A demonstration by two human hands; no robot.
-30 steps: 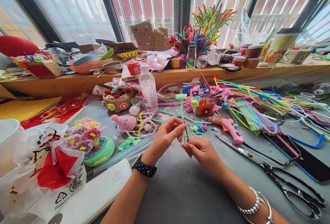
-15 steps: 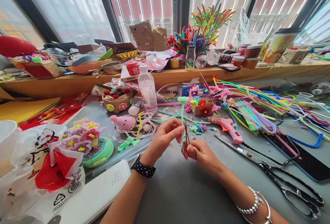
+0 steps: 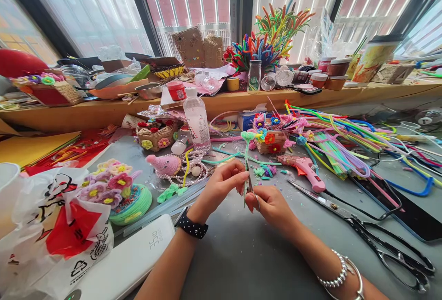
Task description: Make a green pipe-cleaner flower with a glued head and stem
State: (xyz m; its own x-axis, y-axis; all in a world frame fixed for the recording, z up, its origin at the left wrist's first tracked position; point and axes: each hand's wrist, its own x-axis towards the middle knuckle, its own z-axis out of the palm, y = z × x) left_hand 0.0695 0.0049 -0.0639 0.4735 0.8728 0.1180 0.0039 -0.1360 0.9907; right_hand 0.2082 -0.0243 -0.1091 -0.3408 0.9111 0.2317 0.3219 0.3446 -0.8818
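My left hand (image 3: 226,182) is closed in a pinch on a mint-green pipe-cleaner flower (image 3: 247,136), its head up and its thin stem running down past my fingertips. In my right hand (image 3: 271,205) is a small pair of scissors (image 3: 250,178), blades pointing upward alongside the stem. The fingers of both hands nearly meet there. Whether the blades touch the stem I cannot tell. Green and purple pipe-cleaner snippets (image 3: 265,171) lie just beyond my hands.
To the right lie a pink glue gun (image 3: 309,175), large black-handled shears (image 3: 348,217) and many loose pipe cleaners (image 3: 331,148). A clear bottle (image 3: 197,120) stands behind. At left are a crochet flower pot (image 3: 133,203), a plastic bag (image 3: 76,226) and a white power bank (image 3: 138,254).
The green flower has shifted slightly to the right and down and leans a little differently. The scissor blades look closer together than before. Both hands stay in nearly the same place.
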